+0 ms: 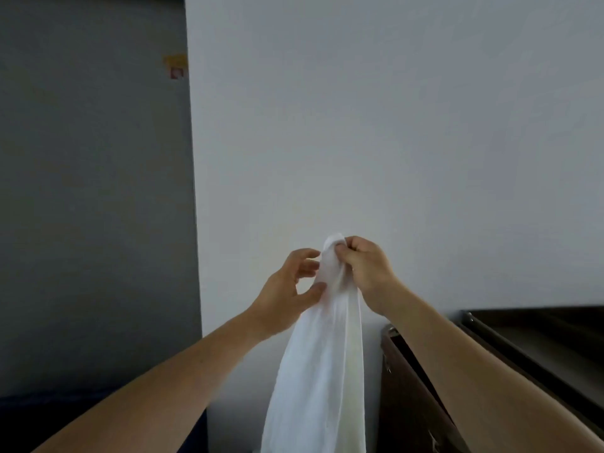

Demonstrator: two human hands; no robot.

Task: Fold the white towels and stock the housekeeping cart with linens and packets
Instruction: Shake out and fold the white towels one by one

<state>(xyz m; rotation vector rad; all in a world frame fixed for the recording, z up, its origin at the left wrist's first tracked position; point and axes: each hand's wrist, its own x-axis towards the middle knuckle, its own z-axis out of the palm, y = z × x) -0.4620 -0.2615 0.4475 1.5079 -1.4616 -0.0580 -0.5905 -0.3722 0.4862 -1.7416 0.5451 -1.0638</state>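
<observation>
A white towel (318,364) hangs straight down in front of me, held up at chest height against a white wall. My right hand (366,268) grips its bunched top end in curled fingers. My left hand (291,287) is just to the left of the towel, its thumb and fingertips touching the cloth a little below the top. The towel's lower end runs out of the bottom of the view.
A dark brown cart or cabinet (421,397) stands at the lower right, its dark top (539,338) under my right forearm. A white wall (392,125) fills the middle and a grey wall (91,191) the left.
</observation>
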